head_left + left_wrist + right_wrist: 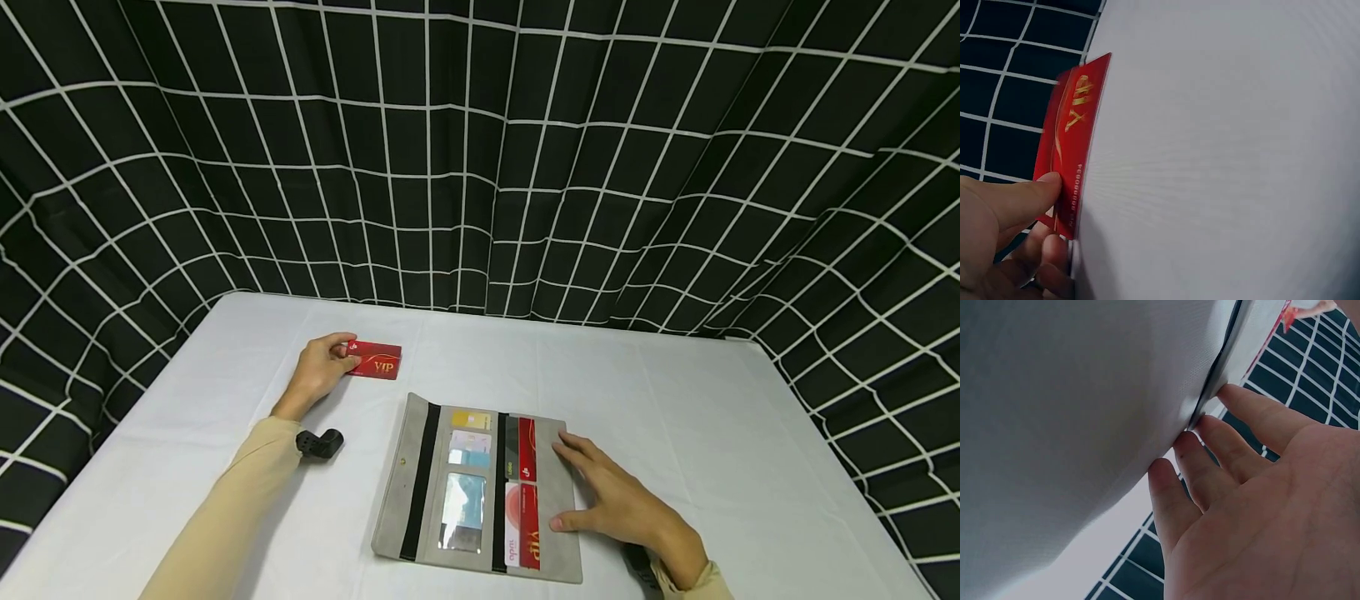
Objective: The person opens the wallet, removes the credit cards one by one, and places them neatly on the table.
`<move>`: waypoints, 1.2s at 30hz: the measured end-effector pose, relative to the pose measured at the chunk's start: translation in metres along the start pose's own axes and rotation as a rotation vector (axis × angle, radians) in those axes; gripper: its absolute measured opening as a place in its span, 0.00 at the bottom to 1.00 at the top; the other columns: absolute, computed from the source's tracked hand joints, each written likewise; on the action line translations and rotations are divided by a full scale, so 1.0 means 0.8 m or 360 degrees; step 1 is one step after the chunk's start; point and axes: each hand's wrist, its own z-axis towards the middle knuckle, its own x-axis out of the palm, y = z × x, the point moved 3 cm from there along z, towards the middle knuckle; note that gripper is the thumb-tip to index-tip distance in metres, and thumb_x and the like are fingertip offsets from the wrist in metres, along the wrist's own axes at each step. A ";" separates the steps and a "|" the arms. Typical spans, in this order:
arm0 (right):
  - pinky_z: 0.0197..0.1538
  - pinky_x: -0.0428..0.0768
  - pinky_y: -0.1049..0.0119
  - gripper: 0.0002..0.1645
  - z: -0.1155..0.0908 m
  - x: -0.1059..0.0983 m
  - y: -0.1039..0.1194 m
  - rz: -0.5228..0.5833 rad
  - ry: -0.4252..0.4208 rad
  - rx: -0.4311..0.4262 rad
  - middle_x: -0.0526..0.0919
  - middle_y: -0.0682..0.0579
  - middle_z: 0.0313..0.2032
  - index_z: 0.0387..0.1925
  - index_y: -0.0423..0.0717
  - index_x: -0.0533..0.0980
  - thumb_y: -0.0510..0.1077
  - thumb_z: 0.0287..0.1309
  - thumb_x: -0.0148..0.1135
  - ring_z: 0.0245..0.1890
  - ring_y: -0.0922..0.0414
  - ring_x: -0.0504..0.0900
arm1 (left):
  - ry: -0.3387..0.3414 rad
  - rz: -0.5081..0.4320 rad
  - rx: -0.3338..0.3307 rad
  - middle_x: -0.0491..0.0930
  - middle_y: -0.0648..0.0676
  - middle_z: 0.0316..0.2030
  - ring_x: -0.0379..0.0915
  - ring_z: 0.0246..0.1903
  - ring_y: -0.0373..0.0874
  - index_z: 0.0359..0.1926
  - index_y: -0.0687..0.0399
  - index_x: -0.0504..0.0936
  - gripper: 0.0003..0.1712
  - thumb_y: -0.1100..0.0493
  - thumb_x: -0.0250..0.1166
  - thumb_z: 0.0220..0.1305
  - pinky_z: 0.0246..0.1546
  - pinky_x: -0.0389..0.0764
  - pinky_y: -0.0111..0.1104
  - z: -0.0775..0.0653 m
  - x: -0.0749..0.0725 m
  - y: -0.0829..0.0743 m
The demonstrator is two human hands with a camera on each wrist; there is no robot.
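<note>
My left hand [318,372] pinches a red VIP card [382,360] by its left end, thumb on the printed face, toward the far left of the table. The left wrist view shows the same card [1075,144] tilted up close to the white cloth, its gold letters and a number visible. A grey card wallet [557,557] lies unfolded at the front middle. My right hand [628,500] touches its right edge, thumb and fingers spread and fairly straight. In the right wrist view the fingertips of my right hand [1254,487] meet the wallet's edge [1213,378].
Slots in the wallet hold red cards [528,450], a white card [512,525], a dark card [512,454] and a yellow card [471,420]. A clear window pocket [462,510] is below. White cloth [675,417] covers the table; a black gridded curtain [465,167] surrounds it.
</note>
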 end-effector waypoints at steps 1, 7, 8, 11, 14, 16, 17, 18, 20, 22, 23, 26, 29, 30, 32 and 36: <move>0.64 0.70 0.37 0.63 0.000 0.000 0.000 -0.0002 -0.0001 -0.0003 0.61 0.42 0.73 0.71 0.41 0.64 0.69 0.38 0.77 0.71 0.39 0.63 | -0.0008 0.0024 -0.0005 0.75 0.61 0.37 0.67 0.31 0.42 0.60 0.71 0.75 0.25 0.67 0.65 0.63 0.33 0.67 0.27 0.000 0.001 0.000; 0.64 0.70 0.38 0.63 0.001 -0.001 0.000 -0.0009 -0.0003 -0.0001 0.60 0.42 0.73 0.71 0.41 0.64 0.69 0.39 0.76 0.71 0.39 0.63 | -0.0030 0.0127 -0.0035 0.75 0.67 0.44 0.68 0.41 0.52 0.60 0.70 0.75 0.25 0.66 0.65 0.63 0.42 0.66 0.35 -0.001 0.001 -0.003; 0.64 0.70 0.38 0.63 0.001 -0.001 0.000 -0.0010 -0.0004 -0.0001 0.60 0.42 0.73 0.71 0.41 0.64 0.69 0.39 0.77 0.71 0.39 0.64 | -0.0028 0.0132 -0.0040 0.75 0.67 0.45 0.68 0.42 0.53 0.61 0.69 0.75 0.25 0.66 0.65 0.63 0.43 0.66 0.36 -0.001 0.001 -0.003; 0.63 0.70 0.38 0.63 0.001 -0.001 0.000 -0.0012 -0.0003 0.0005 0.60 0.42 0.73 0.71 0.41 0.64 0.69 0.39 0.77 0.71 0.40 0.64 | -0.0027 0.0144 -0.0037 0.75 0.68 0.47 0.68 0.42 0.54 0.61 0.69 0.75 0.25 0.66 0.65 0.63 0.43 0.67 0.37 -0.001 0.000 -0.004; 0.63 0.70 0.38 0.63 0.001 0.000 -0.001 -0.0006 -0.0002 0.0010 0.60 0.42 0.73 0.71 0.41 0.64 0.69 0.38 0.77 0.71 0.39 0.64 | -0.0028 0.0131 -0.0030 0.75 0.68 0.46 0.69 0.42 0.54 0.61 0.68 0.75 0.25 0.66 0.65 0.63 0.43 0.67 0.37 -0.001 0.000 -0.005; 0.64 0.70 0.38 0.63 0.002 0.000 -0.001 -0.0001 0.0000 0.0013 0.60 0.42 0.73 0.71 0.41 0.64 0.69 0.38 0.77 0.71 0.39 0.63 | -0.0025 0.0118 -0.0021 0.75 0.68 0.47 0.70 0.43 0.55 0.61 0.68 0.75 0.25 0.66 0.65 0.63 0.43 0.68 0.37 -0.002 0.000 -0.004; 0.64 0.69 0.37 0.64 0.002 0.000 -0.001 0.0002 0.0002 0.0014 0.60 0.42 0.73 0.71 0.41 0.64 0.69 0.38 0.77 0.71 0.39 0.63 | -0.0024 0.0114 -0.0016 0.75 0.68 0.47 0.70 0.43 0.55 0.61 0.67 0.76 0.25 0.65 0.65 0.63 0.44 0.68 0.37 -0.002 0.001 -0.004; 0.64 0.69 0.37 0.64 0.002 0.000 -0.001 0.0003 0.0002 0.0015 0.60 0.42 0.73 0.71 0.41 0.64 0.69 0.38 0.77 0.71 0.38 0.63 | -0.0022 0.0107 -0.0010 0.75 0.67 0.47 0.70 0.43 0.55 0.61 0.67 0.76 0.25 0.65 0.65 0.63 0.44 0.68 0.37 -0.003 0.001 -0.004; 0.64 0.69 0.37 0.64 0.002 0.000 -0.001 0.0002 0.0000 0.0017 0.60 0.42 0.73 0.71 0.41 0.64 0.69 0.38 0.77 0.71 0.38 0.63 | -0.0014 0.0100 0.0005 0.75 0.67 0.47 0.71 0.43 0.55 0.61 0.67 0.76 0.24 0.65 0.65 0.64 0.43 0.69 0.37 -0.004 0.002 -0.005; 0.64 0.69 0.37 0.64 0.002 0.000 -0.001 -0.0001 0.0000 0.0018 0.60 0.42 0.73 0.71 0.41 0.64 0.69 0.38 0.77 0.71 0.38 0.63 | -0.0008 0.0093 0.0028 0.75 0.67 0.47 0.71 0.42 0.54 0.61 0.66 0.76 0.24 0.65 0.65 0.64 0.42 0.69 0.36 -0.005 0.002 -0.007; 0.64 0.69 0.37 0.64 0.001 0.000 -0.001 -0.0001 0.0000 0.0019 0.60 0.42 0.73 0.71 0.41 0.64 0.69 0.38 0.77 0.71 0.38 0.63 | -0.0006 0.0087 0.0041 0.76 0.66 0.47 0.71 0.42 0.53 0.61 0.66 0.76 0.24 0.65 0.65 0.64 0.41 0.69 0.35 -0.006 0.002 -0.009; 0.64 0.69 0.37 0.64 0.001 0.000 -0.001 -0.0005 -0.0002 0.0018 0.60 0.42 0.73 0.71 0.42 0.64 0.69 0.38 0.77 0.71 0.38 0.63 | -0.0006 0.0069 0.0089 0.76 0.66 0.46 0.72 0.40 0.52 0.60 0.66 0.77 0.24 0.65 0.65 0.63 0.39 0.69 0.33 -0.009 0.002 -0.016; 0.64 0.69 0.37 0.64 0.001 0.000 -0.002 -0.0008 -0.0002 0.0020 0.60 0.42 0.73 0.71 0.42 0.64 0.69 0.38 0.77 0.71 0.38 0.63 | -0.0001 0.0058 0.0117 0.76 0.64 0.44 0.72 0.39 0.51 0.60 0.66 0.77 0.24 0.65 0.66 0.62 0.37 0.70 0.31 -0.011 0.004 -0.024; 0.64 0.69 0.37 0.64 0.001 0.000 -0.002 -0.0009 -0.0001 0.0021 0.60 0.42 0.73 0.71 0.42 0.64 0.69 0.38 0.77 0.71 0.39 0.63 | 0.0000 0.0059 0.0124 0.76 0.64 0.44 0.72 0.38 0.50 0.60 0.65 0.77 0.24 0.65 0.66 0.62 0.36 0.70 0.31 -0.012 0.005 -0.026; 0.64 0.69 0.38 0.63 0.001 0.000 -0.002 -0.0009 0.0001 0.0022 0.60 0.43 0.73 0.71 0.42 0.64 0.69 0.38 0.77 0.71 0.39 0.63 | 0.0010 0.0054 0.0133 0.76 0.64 0.44 0.72 0.37 0.49 0.60 0.65 0.77 0.24 0.65 0.66 0.62 0.35 0.69 0.30 -0.014 0.007 -0.030; 0.64 0.69 0.38 0.63 0.000 0.001 -0.002 -0.0008 0.0002 0.0019 0.60 0.43 0.73 0.71 0.42 0.64 0.69 0.38 0.77 0.71 0.39 0.63 | 0.0034 0.0038 0.0164 0.77 0.64 0.45 0.73 0.36 0.48 0.60 0.65 0.77 0.25 0.65 0.66 0.62 0.35 0.70 0.29 -0.018 0.011 -0.036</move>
